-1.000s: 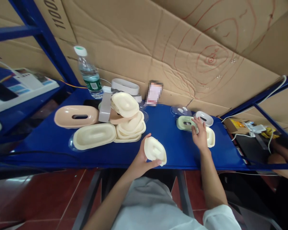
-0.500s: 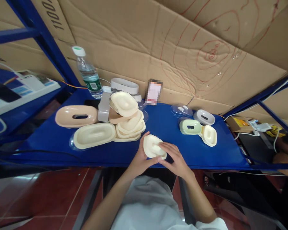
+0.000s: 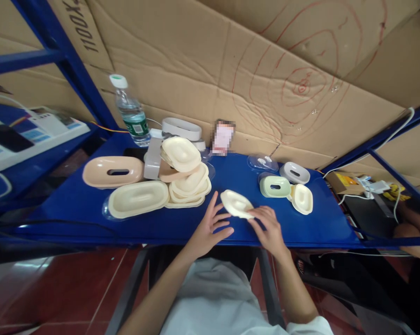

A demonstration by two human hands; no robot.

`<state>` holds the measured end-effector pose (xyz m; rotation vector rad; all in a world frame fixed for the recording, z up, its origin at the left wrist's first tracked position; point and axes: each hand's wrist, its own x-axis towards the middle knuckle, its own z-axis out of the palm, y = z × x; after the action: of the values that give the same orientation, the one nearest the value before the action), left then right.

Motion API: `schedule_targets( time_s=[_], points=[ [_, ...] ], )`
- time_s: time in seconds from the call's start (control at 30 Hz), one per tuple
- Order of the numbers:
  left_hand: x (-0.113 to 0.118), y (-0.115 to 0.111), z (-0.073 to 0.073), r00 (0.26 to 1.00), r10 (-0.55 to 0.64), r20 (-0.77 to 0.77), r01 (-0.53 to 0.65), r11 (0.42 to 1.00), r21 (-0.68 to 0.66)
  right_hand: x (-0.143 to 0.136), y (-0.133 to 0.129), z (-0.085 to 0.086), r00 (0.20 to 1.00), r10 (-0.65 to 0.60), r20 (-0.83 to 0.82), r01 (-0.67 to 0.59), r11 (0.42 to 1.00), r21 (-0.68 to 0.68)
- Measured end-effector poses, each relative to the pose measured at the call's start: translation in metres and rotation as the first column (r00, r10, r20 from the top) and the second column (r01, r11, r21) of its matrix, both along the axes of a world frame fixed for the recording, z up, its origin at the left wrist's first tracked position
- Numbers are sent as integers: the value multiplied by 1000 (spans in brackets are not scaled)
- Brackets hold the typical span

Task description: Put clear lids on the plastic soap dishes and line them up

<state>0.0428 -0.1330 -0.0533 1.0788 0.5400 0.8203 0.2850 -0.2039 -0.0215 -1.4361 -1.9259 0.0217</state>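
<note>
A cream oval tray (image 3: 236, 204) is tilted above the blue table, its right end pinched between the thumb and fingers of my right hand (image 3: 268, 229). My left hand (image 3: 210, 229) is just left of the tray, fingers spread, holding nothing. Left of my hands lies a stack of cream trays (image 3: 189, 184), with more cream trays (image 3: 180, 153) leaning on top. A longer cream tray (image 3: 138, 200) lies beside the stack. To the right stand a green container (image 3: 280, 187), a small cream tray (image 3: 302, 200) and a light grey container (image 3: 295, 172).
At the back left is a water bottle (image 3: 133, 116), near a grey ring-shaped part (image 3: 182, 129). A phone (image 3: 223, 137) leans on the cardboard wall (image 3: 182, 70). A peach container (image 3: 112, 172) sits at the left. Another person's arm (image 3: 414, 232) shows at the far right.
My left hand has let go of the cream tray and its fingers have spread. My right hand has moved the tray slightly right and up, and tilted it.
</note>
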Motion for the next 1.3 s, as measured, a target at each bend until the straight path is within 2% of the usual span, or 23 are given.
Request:
schedule_targets(
  time_s=[0.1,0.27,0.37,0.43,0.5,0.6,0.7,0.8,0.9,1.0,1.07,1.1,1.17,1.23,1.27,1.3],
  points=[
    [-1,1,-1,1000,6,-22,-5,1000,22,48,16,12,981,-155,119,145,986,88],
    [0,0,-4,1000,0,-22,2,998,70,137,56,26,874,-389,290,330,915,232],
    [-1,-1,-4,999,0,-36,5,993,115,156,63,30,849,-434,302,364,894,262],
    [-1,-3,-3,998,-9,-58,18,988,151,146,55,29,880,-399,258,334,905,262],
    [-1,-3,-2,997,-10,-79,24,984,178,122,41,24,925,-319,206,275,936,219],
    [-2,-3,0,996,1,-90,15,983,184,79,17,10,967,-206,151,191,975,110],
    [-2,-2,2,995,3,-101,15,985,173,50,4,-8,984,-137,115,133,990,39],
    [-2,-2,3,991,3,-132,20,984,176,39,4,-22,986,-119,114,120,993,-3],
    [-2,-4,5,987,9,-162,21,983,183,38,7,-29,982,-92,167,105,992,-71],
    [-6,-8,10,978,96,-186,-48,967,249,37,8,-31,976,-89,197,113,987,-117],
    [-15,-8,14,941,260,-219,-152,898,413,37,8,-31,976,-94,196,120,985,-124],
    [-22,-6,16,896,379,-231,-212,822,528,37,7,-31,976,-94,194,121,985,-127],
    [-37,2,19,745,631,-218,-280,592,755,37,7,-31,977,-98,188,124,983,-135],
    [-51,15,21,574,801,-169,-249,367,896,36,7,-31,978,-107,181,134,980,-144],
    [-57,23,21,512,845,-156,-202,295,934,36,8,-31,978,-113,178,140,979,-149],
    [-61,30,21,470,869,-157,-144,251,957,36,8,-30,978,-118,175,145,977,-155]
  ],
)
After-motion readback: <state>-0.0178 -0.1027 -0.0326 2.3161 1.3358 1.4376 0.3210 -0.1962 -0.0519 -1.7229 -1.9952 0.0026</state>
